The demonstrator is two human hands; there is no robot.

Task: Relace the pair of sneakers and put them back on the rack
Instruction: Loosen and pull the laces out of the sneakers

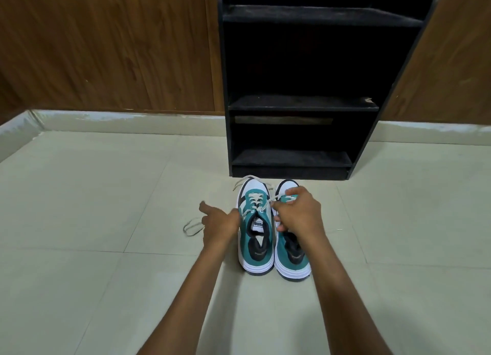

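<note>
Closest in, both sneakers sit side by side on the tile floor (106,195), heels toward the camera. The left sneaker (256,237) is partly laced. The left hand (219,221) rests against its side, index finger out, the rest loosely curled; can't tell if it's got lace. The right hand (299,212), over the right sneaker (292,259), pinches the white lace (276,198). Laces look floppy and thin, so grab near the tips. Shoes seem light but firm, so I'd lift by the heel collars. A loose lace loop (192,225) lies off left. The black rack (292,158) stands just beyond the toes.
</note>
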